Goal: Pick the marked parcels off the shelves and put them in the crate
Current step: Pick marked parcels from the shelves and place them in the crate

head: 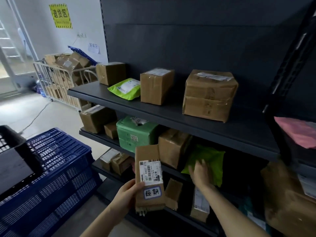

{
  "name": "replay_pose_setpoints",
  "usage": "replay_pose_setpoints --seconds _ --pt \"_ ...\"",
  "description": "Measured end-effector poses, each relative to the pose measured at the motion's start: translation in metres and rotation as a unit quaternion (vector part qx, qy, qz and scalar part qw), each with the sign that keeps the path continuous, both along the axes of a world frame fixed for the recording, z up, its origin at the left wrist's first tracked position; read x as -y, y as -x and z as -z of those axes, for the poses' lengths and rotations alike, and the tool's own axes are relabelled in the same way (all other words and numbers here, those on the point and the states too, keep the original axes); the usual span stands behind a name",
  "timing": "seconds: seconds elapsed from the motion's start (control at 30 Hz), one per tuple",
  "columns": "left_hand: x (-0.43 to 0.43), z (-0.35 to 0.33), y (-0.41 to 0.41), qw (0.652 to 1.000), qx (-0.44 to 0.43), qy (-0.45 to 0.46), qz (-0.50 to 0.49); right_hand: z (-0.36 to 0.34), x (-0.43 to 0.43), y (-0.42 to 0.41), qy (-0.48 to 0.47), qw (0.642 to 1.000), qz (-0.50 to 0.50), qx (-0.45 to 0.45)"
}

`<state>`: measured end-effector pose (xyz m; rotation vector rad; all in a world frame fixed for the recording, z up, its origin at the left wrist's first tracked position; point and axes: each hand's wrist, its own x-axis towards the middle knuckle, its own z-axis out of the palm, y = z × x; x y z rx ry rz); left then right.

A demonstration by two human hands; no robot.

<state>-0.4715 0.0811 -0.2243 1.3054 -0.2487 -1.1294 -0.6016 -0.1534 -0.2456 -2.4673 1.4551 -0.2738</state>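
The crate (56,168) stands left of the shelving unit (171,115), with a cage trolley (51,79) of boxes behind it. Before the shelves, right of the crate, the left hand (126,194) holds a labelled parcel (149,177).

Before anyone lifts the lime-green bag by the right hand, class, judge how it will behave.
The lime-green bag looks like a creased, slumped plastic mailer, so it will probably flop and sag. It looks thin, so likely light. Its smooth film may slip unless the right hand pinches it firmly.
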Motion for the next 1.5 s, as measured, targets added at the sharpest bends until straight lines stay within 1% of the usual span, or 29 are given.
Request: replay_pose_setpoints --seconds 0.03,0.13,0.2,0.23,0.3,0.4,0.5,0.57,0.63,0.7,0.77,0.8,0.83,0.87,0.9,0.93,0.97,1.0,1.07,1.17,1.2,1.23,1.27,1.3,1.37,1.4,1.43,1.47,1.5 --pt "0.004 0.001 -0.004 1.000 -0.001 0.003 0.002 0.001 0.006 -0.010 0.009 1.000 0.006 -0.018" --pt "0.015 -0.001 -0.012 1.000 0.010 0.009 0.022 0.012 0.020 -0.029 -0.010 0.996 0.017 -0.093" --pt "0.021 0.000 -0.015 0.999 0.017 0.005 0.027 0.022 0.022 -0.028 0.012 0.988 0.019 -0.152" --pt "0.024 0.000 -0.016 0.999 0.017 0.002 0.028 0.025 0.021 -0.025 0.030 0.985 0.017 -0.167" --pt "0.029 0.002 -0.019 1.000 0.008 -0.006 0.026 0.027 0.020 -0.018 0.052 0.983 0.006 -0.179" --pt "0.033 0.005 -0.022 0.999 0.007 -0.013 0.036 0.022 0.020 -0.006 0.041 0.984 0.009 -0.171" --pt "0.036 0.005 -0.024 0.999 0.009 -0.015 0.040 0.017 0.020 0.004 0.025 0.991 0.045 -0.125" --pt "0.037 0.006 -0.025 0.999 0.008 -0.015 0.041 0.012 0.020 0.008 0.026 0.995 0.069 -0.073" --pt "0.037 0.007 -0.026 0.999 0.003 -0.015 0.046 0.003 0.018 0.011 0.016 0.996 0.084 0.036" --pt "0.036 0.008 -0.026 0.998 -0.001 -0.017 0.055 -0.014 0.017 0.014 -0.001 0.980 0.103 0.169" --pt "0.035 0.010 -0.025 0.998 -0.002 -0.017 0.060 -0.030 0.019 0.017 -0.032 0.951 0.119 0.282" --pt "0.035 0.011 -0.025 0.998 -0.002 -0.019 0.061 -0.035 0.022 0.018 -0.061 0.930 0.139 0.335" --pt "0.035 0.012 -0.024 0.998 -0.001 -0.021 0.063 -0.035 0.026 0.019 -0.104 0.895 0.170 0.400" --pt "0.035 0.013 -0.023 0.998 -0.001 -0.023 0.066 -0.033 0.031 0.020 -0.164 0.841 0.203 0.473" --pt "0.035 0.013 -0.022 0.997 0.000 -0.023 0.069 -0.029 0.034 0.023 -0.231 0.781 0.235 0.531" --pt "0.035 0.013 -0.022 0.997 -0.001 -0.022 0.073 -0.022 0.036 0.028 -0.290 0.728 0.263 0.562" --pt "0.034 0.014 -0.021 0.997 -0.001 -0.023 0.076 -0.015 0.036 0.036 -0.335 0.694 0.283 0.571" --pt "0.034 0.014 -0.021 0.997 -0.001 -0.023 0.077 -0.008 0.036 0.045 -0.362 0.680 0.298 0.563" --pt "0.033 0.014 -0.021 0.997 0.000 -0.024 0.077 0.002 0.034 0.064 -0.386 0.674 0.316 0.545" --pt "0.032 0.015 -0.022 0.996 0.006 -0.023 0.080 0.012 0.035 0.085 -0.388 0.686 0.333 0.517" --pt "0.032 0.015 -0.022 0.996 0.006 -0.021 0.081 0.014 0.037 0.089 -0.381 0.695 0.340 0.507" --pt "0.033 0.016 -0.021 0.996 0.005 -0.019 0.081 0.014 0.038 0.092 -0.367 0.712 0.344 0.489" --pt "0.033 0.016 -0.019 0.996 0.005 -0.019 0.081 0.015 0.040 0.092 -0.340 0.747 0.343 0.457" --pt "0.034 0.017 -0.017 0.996 0.004 -0.019 0.082 0.013 0.040 0.091 -0.303 0.797 0.329 0.405" --pt "0.035 0.018 -0.014 0.996 0.003 -0.019 0.082 0.004 0.030 0.083 -0.195 0.916 0.247 0.250" --pt "0.035 0.018 -0.013 0.997 0.004 -0.020 0.081 0.001 0.022 0.077 -0.133 0.959 0.184 0.167" --pt "0.036 0.018 -0.013 0.996 0.007 -0.022 0.081 0.000 0.015 0.071 -0.078 0.986 0.117 0.093" --pt "0.036 0.018 -0.012 0.996 0.008 -0.023 0.082 0.002 0.007 0.065 -0.032 0.997 0.057 0.033" --pt "0.036 0.017 -0.012 0.996 0.009 -0.022 0.085 0.005 0.002 0.060 -0.003 1.000 0.012 -0.012"
